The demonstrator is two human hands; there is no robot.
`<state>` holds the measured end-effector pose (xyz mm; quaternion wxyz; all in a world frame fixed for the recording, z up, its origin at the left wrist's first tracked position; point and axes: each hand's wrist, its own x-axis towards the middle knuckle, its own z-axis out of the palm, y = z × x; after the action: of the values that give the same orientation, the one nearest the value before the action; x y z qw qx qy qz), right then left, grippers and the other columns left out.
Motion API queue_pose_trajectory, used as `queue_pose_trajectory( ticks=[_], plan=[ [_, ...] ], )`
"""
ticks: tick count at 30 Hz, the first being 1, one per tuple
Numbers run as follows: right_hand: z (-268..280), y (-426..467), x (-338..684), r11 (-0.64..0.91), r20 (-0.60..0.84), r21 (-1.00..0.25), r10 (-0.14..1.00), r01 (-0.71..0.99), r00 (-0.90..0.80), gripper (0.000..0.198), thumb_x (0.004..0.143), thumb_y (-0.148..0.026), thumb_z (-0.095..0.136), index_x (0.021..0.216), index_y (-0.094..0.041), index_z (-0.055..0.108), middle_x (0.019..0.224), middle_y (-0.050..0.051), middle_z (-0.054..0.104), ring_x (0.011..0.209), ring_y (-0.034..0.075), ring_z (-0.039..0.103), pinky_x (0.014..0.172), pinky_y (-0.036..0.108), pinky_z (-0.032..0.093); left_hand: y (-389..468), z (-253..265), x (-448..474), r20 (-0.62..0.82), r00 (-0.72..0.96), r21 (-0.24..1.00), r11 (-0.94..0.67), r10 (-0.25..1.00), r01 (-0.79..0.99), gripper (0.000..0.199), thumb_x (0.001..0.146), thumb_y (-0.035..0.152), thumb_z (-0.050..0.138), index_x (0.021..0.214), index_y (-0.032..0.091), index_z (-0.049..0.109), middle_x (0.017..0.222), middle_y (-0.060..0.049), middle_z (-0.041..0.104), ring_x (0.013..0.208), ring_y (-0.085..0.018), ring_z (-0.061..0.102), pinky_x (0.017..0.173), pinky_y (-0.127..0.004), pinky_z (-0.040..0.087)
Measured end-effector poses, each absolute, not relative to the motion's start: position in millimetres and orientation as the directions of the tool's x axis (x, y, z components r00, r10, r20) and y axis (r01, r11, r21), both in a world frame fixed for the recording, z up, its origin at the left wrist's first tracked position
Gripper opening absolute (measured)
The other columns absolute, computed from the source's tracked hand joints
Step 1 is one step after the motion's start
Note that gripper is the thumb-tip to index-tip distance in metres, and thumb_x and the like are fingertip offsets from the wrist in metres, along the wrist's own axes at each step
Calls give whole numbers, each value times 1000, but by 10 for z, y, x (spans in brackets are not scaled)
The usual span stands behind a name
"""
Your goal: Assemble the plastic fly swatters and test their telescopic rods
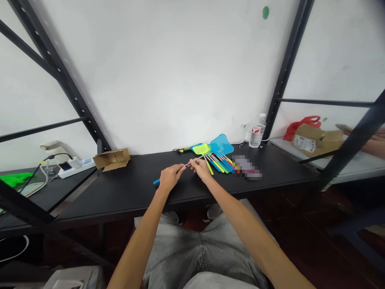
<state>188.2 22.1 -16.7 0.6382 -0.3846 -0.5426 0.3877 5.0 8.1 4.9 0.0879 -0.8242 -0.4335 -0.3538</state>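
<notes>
A blue fly swatter (221, 145) with a thin metal rod slants across the black table, its head up at the right and its blue grip at the lower left. My left hand (169, 176) is closed around it near the grip. Close beside, my right hand (199, 167) pinches the metal rod with its fingertips. Just right of my right hand lie several swatter handles (221, 165) in blue, yellow-green and red, side by side. A yellow-green swatter head (201, 149) rests behind them, partly overlapped by other swatters.
An open cardboard box (112, 159) stands at the table's left end, near a white power strip (76, 166). At the back right is a water bottle (257, 131). Black shelf posts (284, 68) frame both sides. Another person's hand (373, 138) shows at far right by a carton (317, 138).
</notes>
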Motion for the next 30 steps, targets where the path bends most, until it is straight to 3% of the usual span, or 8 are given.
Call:
queue_pose_trajectory(
  ticks=[13, 30],
  plan=[
    [-110, 199, 1888, 396, 358, -901, 909, -177, 213, 42, 76, -60, 66, 76, -18, 70, 77, 8, 71, 59, 13, 56, 46, 23, 37, 139, 39, -218, 652, 407, 177, -650, 640, 739, 39, 97, 52, 46, 108, 28, 74, 107, -2, 76, 94, -20, 71, 79, -26, 51],
    [-111, 246, 1984, 407, 307, -878, 882, -250, 358, 45, 76, -62, 64, 74, -17, 69, 71, 7, 69, 56, 12, 54, 45, 23, 38, 99, 35, -604, 653, 414, 77, -599, 634, 797, 40, 98, 52, 44, 108, 29, 74, 99, -2, 77, 89, -18, 72, 69, -24, 47]
  ],
)
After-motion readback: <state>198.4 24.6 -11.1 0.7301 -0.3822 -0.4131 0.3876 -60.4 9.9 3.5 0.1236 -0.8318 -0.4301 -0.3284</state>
